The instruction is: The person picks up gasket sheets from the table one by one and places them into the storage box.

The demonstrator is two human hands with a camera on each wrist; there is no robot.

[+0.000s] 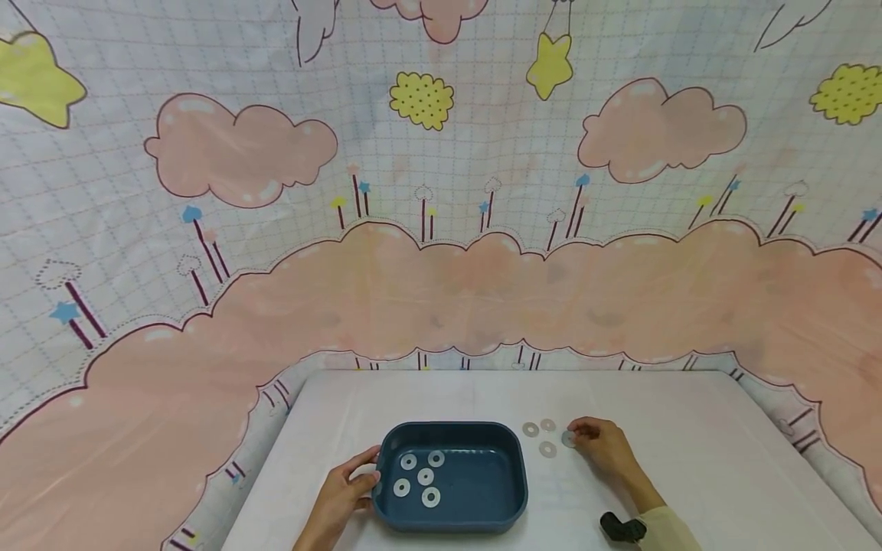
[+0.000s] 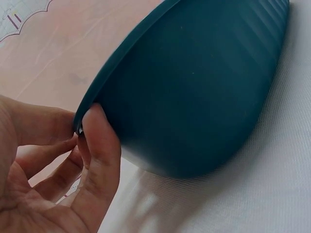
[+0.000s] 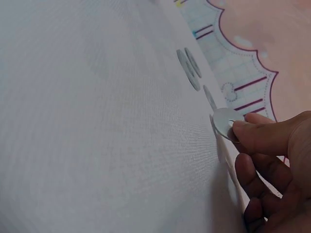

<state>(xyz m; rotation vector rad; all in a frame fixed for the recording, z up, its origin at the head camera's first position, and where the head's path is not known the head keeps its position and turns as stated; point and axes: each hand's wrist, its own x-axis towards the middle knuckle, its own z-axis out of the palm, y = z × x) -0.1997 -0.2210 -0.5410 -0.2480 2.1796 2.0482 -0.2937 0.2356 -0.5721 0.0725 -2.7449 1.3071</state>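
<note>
A dark blue rectangular tray (image 1: 475, 490) stands on the white table, with several flat metal washers (image 1: 426, 476) lying in its left half. My left hand (image 1: 344, 486) pinches the tray's left rim between thumb and fingers; the left wrist view shows the thumb (image 2: 102, 145) against the outer wall. To the right of the tray, my right hand (image 1: 606, 448) pinches a single washer (image 3: 224, 121) between thumb and fingertips, tilted up from the cloth. Three more washers (image 1: 547, 449) lie flat on the table between that hand and the tray.
A white cloth covers the table (image 1: 744, 474). Behind it hangs a patterned curtain (image 1: 482, 298) with clouds and stars. A black strap or device (image 1: 622, 528) sits at the right wrist, by a light sleeve (image 1: 668, 529).
</note>
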